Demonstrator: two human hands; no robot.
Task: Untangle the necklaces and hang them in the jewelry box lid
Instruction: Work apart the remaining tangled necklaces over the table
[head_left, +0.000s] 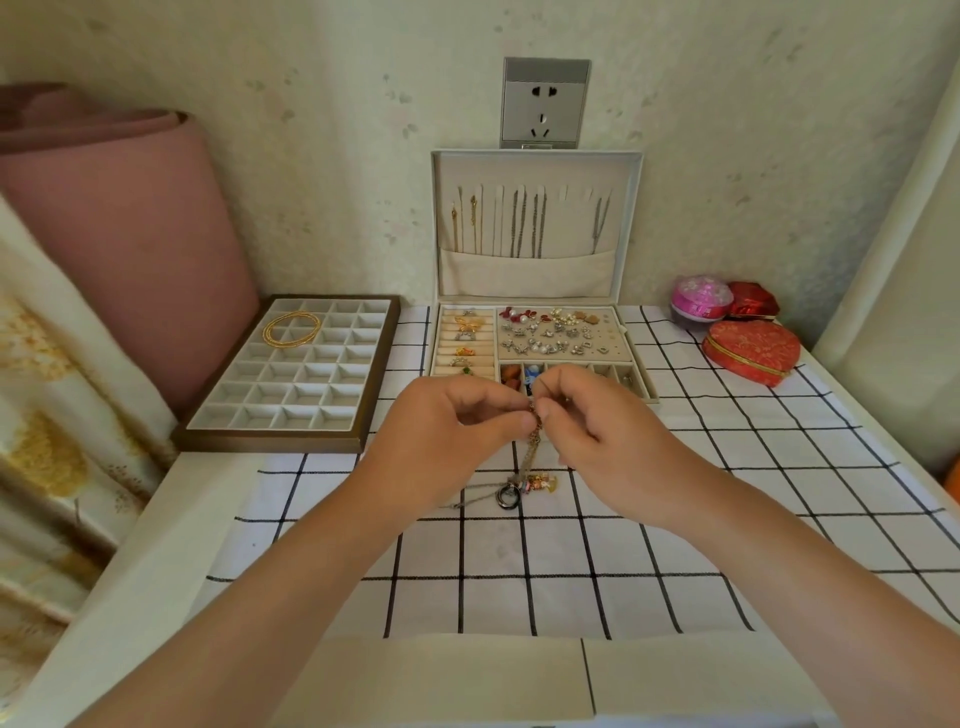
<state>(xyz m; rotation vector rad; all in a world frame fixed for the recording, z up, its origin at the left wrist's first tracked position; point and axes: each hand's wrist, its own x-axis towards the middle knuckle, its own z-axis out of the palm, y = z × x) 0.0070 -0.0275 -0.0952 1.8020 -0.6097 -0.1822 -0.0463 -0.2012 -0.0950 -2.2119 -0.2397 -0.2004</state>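
Observation:
A tangle of thin necklace chains (531, 457) hangs between my hands over the checked cloth. Its pendants, a dark ring (506, 494) and small coloured charms (540, 484), rest on the cloth below. My left hand (441, 441) and my right hand (597, 431) both pinch the top of the tangle with thumb and forefinger, fingertips nearly touching. Behind them the white jewelry box (540, 343) stands open. Its upright lid (535, 228) holds several gold and silver chains hanging from notches above a fabric pocket.
A brown tray of empty compartments (291, 384) lies at the left, with gold bangles (291, 327) in its far corner. A red heart-shaped box (750, 351), a pink round box (701, 301) and a red box (753, 301) sit at the right. A rolled pink mat (130, 234) leans at the left wall.

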